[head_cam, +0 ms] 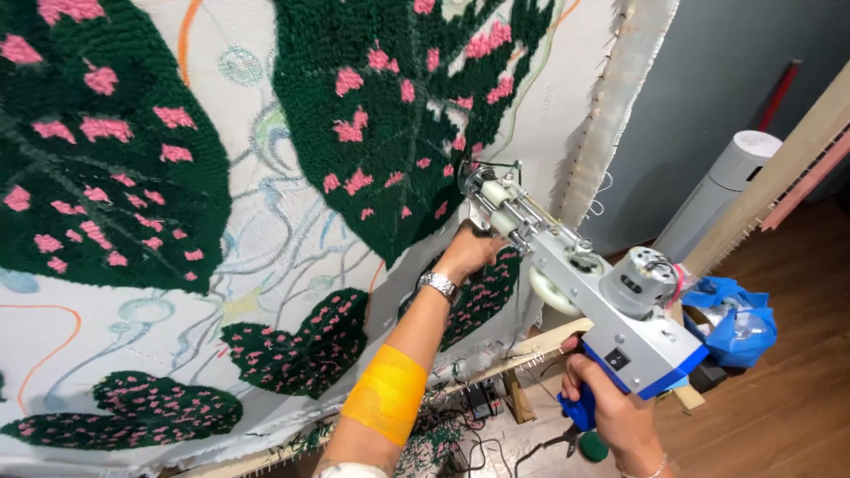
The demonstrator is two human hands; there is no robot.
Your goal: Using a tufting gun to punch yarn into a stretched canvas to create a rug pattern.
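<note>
The tufting gun is held at an angle against the stretched cloth, its needle end at the lower right edge of the large green leaf with pink spots. The left hand is wrapped around the front handle just below that needle end, knuckles close to the cloth; the right hand is clenched on the blue rear grip, below and to the right of the gun's motor.

The likeliest fault, as I judge it, is uneven pressure: if the gun's nose lifts off the cloth, yarn would fail to catch and leave a bare gap at the leaf's edge. Pushing too hard or twisting sideways could tear the weave. The gun also works near the cloth's right border, where a row of nails pins the cloth to the wooden frame; drifting that way could strike them. The left hand's fingers sit near the moving needle, so a slip could nick them.
</note>
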